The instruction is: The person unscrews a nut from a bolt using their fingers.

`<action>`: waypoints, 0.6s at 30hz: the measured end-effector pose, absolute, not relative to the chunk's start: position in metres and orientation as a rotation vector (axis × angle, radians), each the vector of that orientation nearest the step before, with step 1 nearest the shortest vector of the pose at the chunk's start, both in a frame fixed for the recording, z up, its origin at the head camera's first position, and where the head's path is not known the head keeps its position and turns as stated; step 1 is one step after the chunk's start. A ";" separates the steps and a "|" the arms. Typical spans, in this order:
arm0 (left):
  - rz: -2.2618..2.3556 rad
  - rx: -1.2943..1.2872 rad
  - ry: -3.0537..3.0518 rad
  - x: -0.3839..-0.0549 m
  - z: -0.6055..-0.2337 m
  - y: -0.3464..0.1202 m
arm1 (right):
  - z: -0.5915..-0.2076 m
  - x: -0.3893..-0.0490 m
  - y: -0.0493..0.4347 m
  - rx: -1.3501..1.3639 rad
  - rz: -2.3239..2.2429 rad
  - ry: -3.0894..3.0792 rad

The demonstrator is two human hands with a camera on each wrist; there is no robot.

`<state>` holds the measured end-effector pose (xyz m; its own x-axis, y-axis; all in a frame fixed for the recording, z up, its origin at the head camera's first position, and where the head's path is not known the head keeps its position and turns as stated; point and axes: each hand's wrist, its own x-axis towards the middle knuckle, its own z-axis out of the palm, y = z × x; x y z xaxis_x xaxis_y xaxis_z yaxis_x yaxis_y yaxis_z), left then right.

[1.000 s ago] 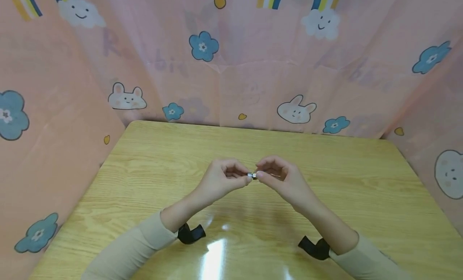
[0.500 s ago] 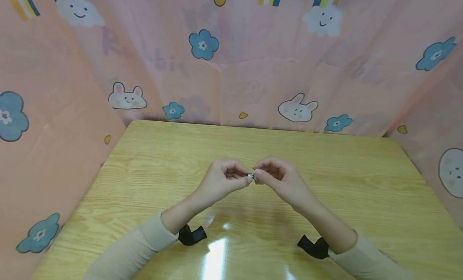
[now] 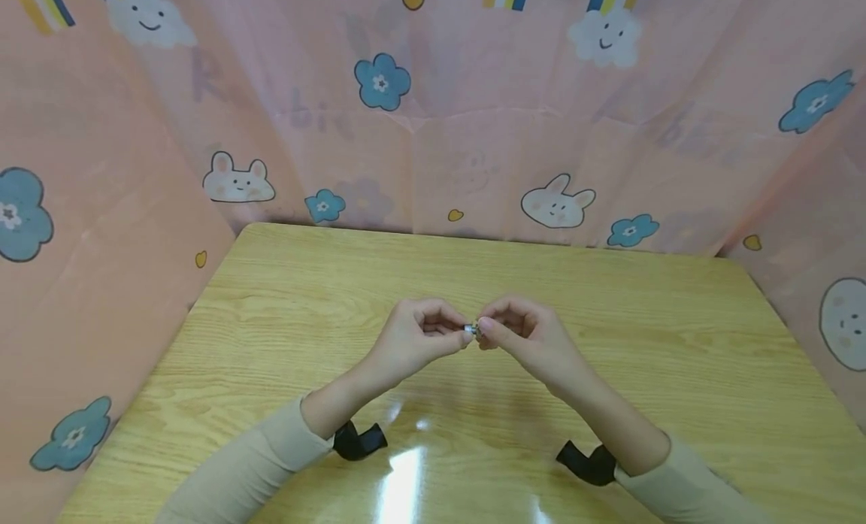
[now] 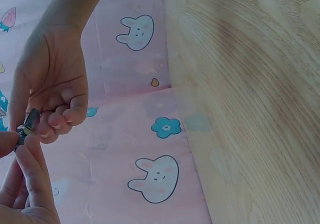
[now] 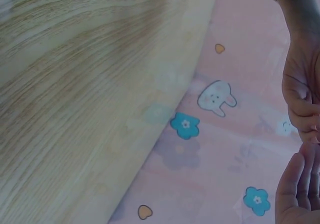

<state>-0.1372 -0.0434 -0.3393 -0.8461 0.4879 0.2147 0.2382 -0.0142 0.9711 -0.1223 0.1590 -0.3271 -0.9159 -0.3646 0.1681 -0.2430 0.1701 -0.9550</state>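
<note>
Both hands meet above the middle of the table, working on one small metal bolt. My left hand (image 3: 422, 332) pinches its silver end between thumb and fingertips. Fingertips of my right hand (image 3: 524, 328) pinch round the nut on the bolt, thumb over it, and hide most of it in the head view. In the left wrist view the threaded shank of the bolt (image 4: 33, 117) points toward the right palm, and the nut (image 4: 27, 130) shows at the fingertips. The right wrist view catches both hands at its right edge, with the bolt hidden there.
A wood-grain table (image 3: 325, 283) lies under the hands. Pink printed cloth (image 3: 467, 133) hangs behind it and along both sides. Black wrist mounts (image 3: 358, 440) stick out from the beige sleeves (image 3: 264, 452) low over the table.
My right thumb and fingers have shifted round the nut, with the thumb now covering more of it. The left hand keeps its hold and stays in place.
</note>
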 end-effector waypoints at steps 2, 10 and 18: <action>1.966 0.774 2.062 -0.137 -0.339 -0.043 | -0.328 -0.123 0.159 -0.617 -1.884 2.299; 1.990 0.748 2.047 -0.136 -0.340 -0.043 | -0.325 -0.122 0.160 -0.661 -1.871 2.325; 1.996 0.752 2.044 -0.135 -0.340 -0.044 | -0.325 -0.121 0.158 -0.617 -1.857 2.320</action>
<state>-0.1351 -0.0442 -0.3400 -0.8540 0.4749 0.2126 0.2237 -0.0337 0.9741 -0.1207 0.1582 -0.3252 -0.9117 -0.3755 0.1667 -0.2449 0.1709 -0.9544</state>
